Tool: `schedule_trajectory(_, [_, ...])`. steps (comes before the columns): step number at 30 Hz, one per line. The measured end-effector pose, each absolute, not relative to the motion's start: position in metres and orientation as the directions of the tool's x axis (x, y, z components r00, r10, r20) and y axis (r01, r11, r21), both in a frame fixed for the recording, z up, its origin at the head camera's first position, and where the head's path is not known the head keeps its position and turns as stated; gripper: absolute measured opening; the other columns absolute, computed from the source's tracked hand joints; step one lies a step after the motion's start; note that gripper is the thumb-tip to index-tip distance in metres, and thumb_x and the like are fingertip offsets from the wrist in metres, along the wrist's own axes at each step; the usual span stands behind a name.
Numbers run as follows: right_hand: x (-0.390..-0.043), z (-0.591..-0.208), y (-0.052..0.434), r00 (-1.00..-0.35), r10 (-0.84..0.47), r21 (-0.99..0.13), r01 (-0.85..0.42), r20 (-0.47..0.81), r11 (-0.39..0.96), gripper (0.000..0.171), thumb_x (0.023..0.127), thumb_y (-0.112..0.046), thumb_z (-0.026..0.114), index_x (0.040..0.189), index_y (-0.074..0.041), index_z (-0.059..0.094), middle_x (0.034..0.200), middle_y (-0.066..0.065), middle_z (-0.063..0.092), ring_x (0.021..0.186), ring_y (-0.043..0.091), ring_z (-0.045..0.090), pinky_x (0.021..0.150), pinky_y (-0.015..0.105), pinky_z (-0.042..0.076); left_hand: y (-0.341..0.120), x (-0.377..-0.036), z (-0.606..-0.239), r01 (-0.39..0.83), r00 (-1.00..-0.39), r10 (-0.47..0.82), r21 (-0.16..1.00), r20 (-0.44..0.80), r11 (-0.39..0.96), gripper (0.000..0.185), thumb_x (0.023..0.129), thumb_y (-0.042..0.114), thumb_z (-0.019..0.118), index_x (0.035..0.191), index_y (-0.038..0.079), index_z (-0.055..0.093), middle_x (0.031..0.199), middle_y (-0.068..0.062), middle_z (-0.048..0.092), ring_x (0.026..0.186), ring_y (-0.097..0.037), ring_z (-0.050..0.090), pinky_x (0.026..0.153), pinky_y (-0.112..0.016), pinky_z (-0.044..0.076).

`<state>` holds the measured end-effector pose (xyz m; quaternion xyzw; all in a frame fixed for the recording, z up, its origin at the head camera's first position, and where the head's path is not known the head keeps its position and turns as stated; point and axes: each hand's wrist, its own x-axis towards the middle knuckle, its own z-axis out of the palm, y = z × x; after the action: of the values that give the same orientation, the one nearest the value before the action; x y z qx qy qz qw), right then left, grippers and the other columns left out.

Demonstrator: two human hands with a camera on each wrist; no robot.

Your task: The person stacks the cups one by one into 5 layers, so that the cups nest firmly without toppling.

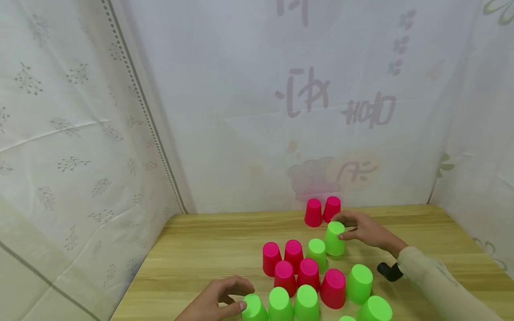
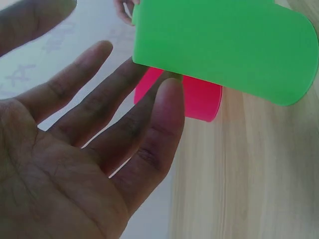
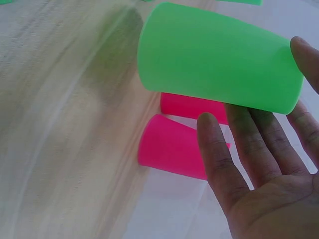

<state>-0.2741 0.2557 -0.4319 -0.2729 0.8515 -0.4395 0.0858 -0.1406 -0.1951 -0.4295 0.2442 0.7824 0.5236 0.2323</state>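
Upside-down pink and green cups stand on a wooden table (image 1: 201, 249). My right hand (image 1: 346, 228) grips one green cup (image 1: 335, 240) from the side behind the middle cluster. In the right wrist view that green cup (image 3: 219, 55) lies between thumb and fingers (image 3: 214, 144), with two pink cups (image 3: 174, 147) beyond it. At the front left, my left hand (image 1: 237, 298) is spread open. Its fingertips (image 2: 167, 94) touch the outermost green cup (image 2: 224, 50) of the front row (image 1: 254, 308). A pink cup (image 2: 202, 102) stands behind that one.
A cluster of pink cups (image 1: 295, 263) fills the middle, with another green cup (image 1: 317, 252) beside it. More green cups (image 1: 293, 305) line the front, and others (image 1: 359, 283) stand front right. Two pink cups (image 1: 321, 211) stand at the back. Patterned fabric walls (image 1: 281, 111) enclose the table.
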Motion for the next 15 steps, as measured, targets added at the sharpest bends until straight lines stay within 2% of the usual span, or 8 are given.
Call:
schedule_trajectory(3, [-0.278, -0.428, 0.253, -0.837, -0.539, -0.785, -0.398, 0.098, 0.475, 0.038, 0.091, -0.022, 0.074, 0.126, -0.011, 0.061, 0.127, 0.014, 0.066, 0.121, 0.039, 0.063, 0.086, 0.023, 0.056, -0.195, -0.139, -0.432, 0.142, -0.752, 0.65, 0.937, -0.108, 0.319, 0.029, 0.099, 0.022, 0.061, 0.127, 0.012, 0.063, 0.125, -0.008, 0.066, 0.112, 0.002, 0.062, 0.086, -0.021, 0.054])
schedule_trajectory(11, [-0.282, -0.418, 0.241, -0.828, -0.552, -0.8, -0.397, 0.099, 0.451, 0.037, 0.091, -0.017, 0.073, 0.125, -0.007, 0.062, 0.123, 0.016, 0.067, 0.115, 0.036, 0.066, 0.084, 0.024, 0.058, -0.196, -0.138, -0.437, 0.116, -0.733, 0.67, 0.948, -0.119, 0.296, 0.034, 0.095, 0.019, 0.067, 0.128, 0.013, 0.062, 0.125, -0.005, 0.067, 0.111, 0.0, 0.062, 0.086, -0.023, 0.054])
schedule_trajectory(15, [-0.283, -0.413, 0.232, -0.833, -0.544, -0.779, -0.405, 0.098, 0.479, 0.037, 0.091, -0.019, 0.074, 0.125, -0.01, 0.062, 0.123, 0.013, 0.066, 0.116, 0.034, 0.066, 0.089, 0.029, 0.058, -0.197, -0.137, -0.437, 0.126, -0.723, 0.682, 0.949, -0.113, 0.29, 0.034, 0.095, 0.019, 0.068, 0.128, 0.013, 0.062, 0.124, -0.004, 0.067, 0.112, -0.001, 0.062, 0.086, -0.023, 0.055])
